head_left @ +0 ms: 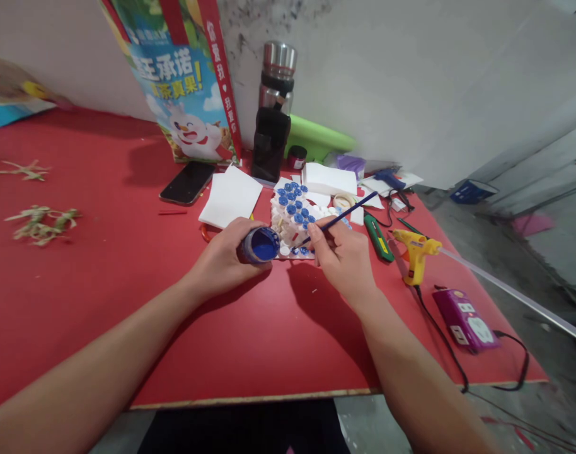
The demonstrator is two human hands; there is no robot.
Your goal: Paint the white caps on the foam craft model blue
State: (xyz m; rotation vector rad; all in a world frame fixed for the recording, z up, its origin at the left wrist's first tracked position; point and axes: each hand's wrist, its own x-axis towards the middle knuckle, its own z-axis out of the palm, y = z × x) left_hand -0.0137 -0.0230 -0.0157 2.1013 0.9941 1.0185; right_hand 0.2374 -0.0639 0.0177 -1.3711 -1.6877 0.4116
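My left hand is wrapped round a small jar of blue paint, its open mouth tilted toward me. In my right hand a thin paintbrush is pinched, its dark handle slanting up to the right. The brush's tip points down at a white craft piece, which stands just beyond the jar. Small round discs cover this piece, several of them painted blue and others white. Part of its right side is hidden behind my right hand.
Behind lie white sheets, a phone, a black case and a steel bottle. To the right are a green utility knife, a yellow glue gun and a purple power strip with cords.
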